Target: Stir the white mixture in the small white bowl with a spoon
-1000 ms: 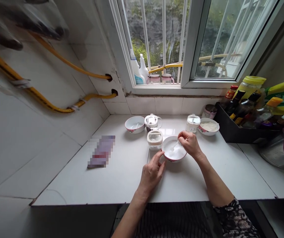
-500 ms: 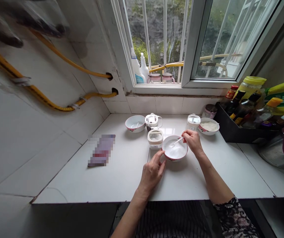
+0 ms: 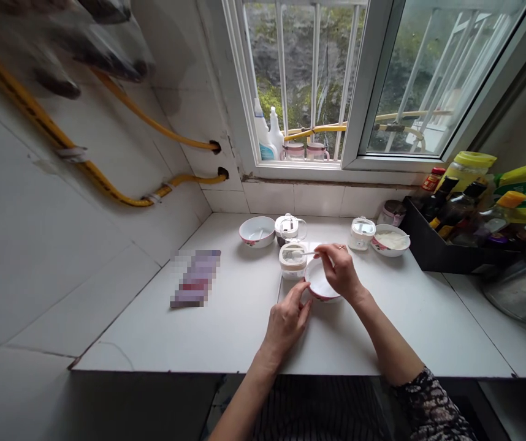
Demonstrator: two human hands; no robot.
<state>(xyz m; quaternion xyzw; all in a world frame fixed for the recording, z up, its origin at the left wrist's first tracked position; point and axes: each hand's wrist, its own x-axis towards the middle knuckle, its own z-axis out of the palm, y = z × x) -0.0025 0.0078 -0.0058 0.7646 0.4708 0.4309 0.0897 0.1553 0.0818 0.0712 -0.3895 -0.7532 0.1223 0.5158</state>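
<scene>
My right hand (image 3: 342, 272) pinches the handle of a small white spoon (image 3: 306, 253). The spoon's bowl end is over the top of a white-rimmed seasoning jar (image 3: 293, 269); whether it touches the jar I cannot tell. Below that hand stands a white bowl (image 3: 324, 298) with a red rim and white contents, partly hidden by the hand. My left hand (image 3: 285, 321) rests on the counter, its fingertips closed against the bowl's near left side. Just behind the first jar is a second seasoning jar (image 3: 287, 228) with a white lid.
Farther left sits another bowl (image 3: 257, 242) with a spoon inside. At the back right are a third jar (image 3: 362, 234) and a bowl of pale food (image 3: 390, 250). A black bin of bottles (image 3: 451, 260) and a metal pot (image 3: 511, 294) stand right. A blurred packet (image 3: 196, 278) lies left.
My right hand has moved the spoon out of the red-rimmed bowl, up and left to the jar. My left hand stays at the bowl. The view has shifted slightly.
</scene>
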